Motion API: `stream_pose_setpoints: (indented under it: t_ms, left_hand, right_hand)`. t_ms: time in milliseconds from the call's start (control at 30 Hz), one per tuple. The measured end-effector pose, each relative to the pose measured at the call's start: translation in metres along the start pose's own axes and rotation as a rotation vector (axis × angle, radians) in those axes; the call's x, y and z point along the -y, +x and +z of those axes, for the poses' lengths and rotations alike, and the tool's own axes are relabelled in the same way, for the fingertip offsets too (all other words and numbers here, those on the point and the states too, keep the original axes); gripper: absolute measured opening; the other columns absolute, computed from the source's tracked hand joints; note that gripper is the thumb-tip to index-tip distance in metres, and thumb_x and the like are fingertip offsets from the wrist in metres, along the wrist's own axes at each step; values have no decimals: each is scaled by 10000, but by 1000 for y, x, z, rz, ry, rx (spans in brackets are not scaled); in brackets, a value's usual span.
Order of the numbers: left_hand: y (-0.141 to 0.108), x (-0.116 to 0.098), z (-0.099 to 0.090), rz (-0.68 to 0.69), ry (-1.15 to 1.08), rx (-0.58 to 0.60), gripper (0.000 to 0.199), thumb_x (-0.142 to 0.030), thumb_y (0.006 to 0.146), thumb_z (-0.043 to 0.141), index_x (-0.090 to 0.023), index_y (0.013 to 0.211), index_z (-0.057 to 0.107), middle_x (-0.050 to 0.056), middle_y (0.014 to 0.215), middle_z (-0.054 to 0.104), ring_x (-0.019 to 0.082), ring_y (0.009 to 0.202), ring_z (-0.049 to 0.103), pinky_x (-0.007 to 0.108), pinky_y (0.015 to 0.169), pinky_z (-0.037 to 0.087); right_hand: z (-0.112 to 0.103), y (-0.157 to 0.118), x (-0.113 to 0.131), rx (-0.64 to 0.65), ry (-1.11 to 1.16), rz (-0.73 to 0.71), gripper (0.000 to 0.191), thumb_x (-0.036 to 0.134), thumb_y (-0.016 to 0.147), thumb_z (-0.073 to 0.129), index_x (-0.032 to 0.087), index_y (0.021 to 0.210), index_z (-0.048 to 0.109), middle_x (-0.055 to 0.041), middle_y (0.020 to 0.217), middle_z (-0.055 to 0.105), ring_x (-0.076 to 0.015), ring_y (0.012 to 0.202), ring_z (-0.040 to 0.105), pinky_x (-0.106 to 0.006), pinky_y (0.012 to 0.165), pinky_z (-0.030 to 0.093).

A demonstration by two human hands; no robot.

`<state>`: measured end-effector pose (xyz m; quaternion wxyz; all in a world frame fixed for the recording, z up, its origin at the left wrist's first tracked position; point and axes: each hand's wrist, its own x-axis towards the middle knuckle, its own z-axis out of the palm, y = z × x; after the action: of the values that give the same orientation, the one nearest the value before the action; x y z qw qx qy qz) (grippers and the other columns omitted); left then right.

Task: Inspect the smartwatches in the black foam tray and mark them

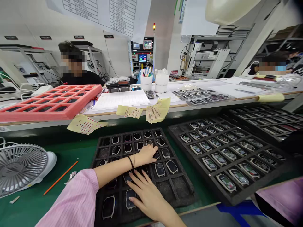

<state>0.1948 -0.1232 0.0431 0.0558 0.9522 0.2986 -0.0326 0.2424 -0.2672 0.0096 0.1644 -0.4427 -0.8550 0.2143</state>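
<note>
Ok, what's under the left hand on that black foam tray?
The left hand covers part of the black foam tray. Rounded device casings sit in pockets around it; whatever lies directly beneath the palm is hidden.

Electronics assembly floor, factory: long green-matted workbench (35,208), black foam trays (227,157) of smartwatch casings (226,183), red foam tray (50,102), benchtop press machine (205,60), seated workers (75,64) opposite.
</note>
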Motion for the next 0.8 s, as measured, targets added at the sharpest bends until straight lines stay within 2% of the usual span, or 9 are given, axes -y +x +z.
stream_pose_setpoints:
  t_ms: [100, 200, 333, 400, 500, 567, 633, 700, 800]
  left_hand:
    - [3, 5, 2, 12, -28, -36, 388, -308, 722, 717, -159, 1046, 565, 107, 1009, 655, 268, 962, 615, 331, 773, 518]
    - [3, 7, -7, 46, -57, -84, 388, -313, 704, 712, -170, 1038, 574, 77, 1006, 649, 249, 961, 603, 308, 789, 509]
    - [6, -2, -22, 66, -88, -190, 385, -326, 798, 599, -159, 1139, 538, 72, 1064, 613, 233, 1018, 571, 300, 878, 470]
    - [10, -12, -23, 98, -106, -211, 416, -364, 819, 585, -182, 1188, 521, 52, 1102, 604, 210, 1053, 558, 271, 915, 448]
    - [20, -25, -15, 135, -107, -145, 435, -390, 779, 642, -202, 1165, 570, 60, 1059, 636, 224, 1022, 581, 256, 760, 503]
    - [29, -30, -8, 157, -84, -10, 401, -337, 828, 595, -161, 1187, 569, 110, 1040, 656, 245, 991, 602, 290, 696, 515]
    - [38, -32, -4, 133, -102, 86, 466, -352, 836, 600, -140, 1246, 532, 128, 1021, 675, 268, 978, 615, 310, 646, 516]
    - [44, -34, -2, 121, -82, 121, 453, -341, 827, 626, -124, 1217, 549, 141, 1034, 681, 283, 972, 624, 318, 609, 509]
    - [49, -36, 1, 125, -39, 82, 444, -346, 810, 663, -100, 1169, 574, 150, 1038, 684, 304, 1004, 618, 313, 578, 482]
  right_hand:
    - [-2, -1, 0, -9, 29, 2, 522, 447, 978, 330, 280, 1471, 291, 5, 1563, 225, -231, 1448, 163, -481, 1191, 140]
    - [-4, 0, 0, -17, 59, 2, 521, 454, 977, 325, 269, 1464, 315, -12, 1561, 234, -245, 1447, 166, -491, 1190, 141]
    - [-1, -1, 0, -7, 84, 0, 517, 466, 981, 293, 299, 1470, 292, 15, 1566, 207, -244, 1449, 155, -496, 1190, 150]
    - [3, -1, -1, -3, 68, 8, 510, 462, 983, 283, 318, 1472, 279, 35, 1568, 190, -247, 1449, 153, -506, 1185, 169]
    - [12, -2, -3, 8, 11, 17, 510, 450, 981, 295, 310, 1471, 288, 19, 1563, 207, -273, 1440, 187, -541, 1166, 210]
    - [19, -1, -6, 13, -28, 15, 515, 444, 976, 317, 292, 1468, 300, -5, 1551, 247, -292, 1430, 214, -560, 1149, 240]
    - [26, -1, -10, 13, -59, 5, 517, 437, 971, 337, 283, 1464, 313, -17, 1537, 284, -307, 1423, 230, -572, 1132, 273]
    - [33, -2, -15, -1, -86, -13, 513, 429, 966, 355, 284, 1457, 330, -25, 1525, 313, -319, 1414, 253, -587, 1113, 301]
    - [42, -3, -22, -33, -121, -32, 509, 413, 958, 382, 300, 1452, 339, -33, 1510, 345, -336, 1396, 289, -606, 1087, 333]
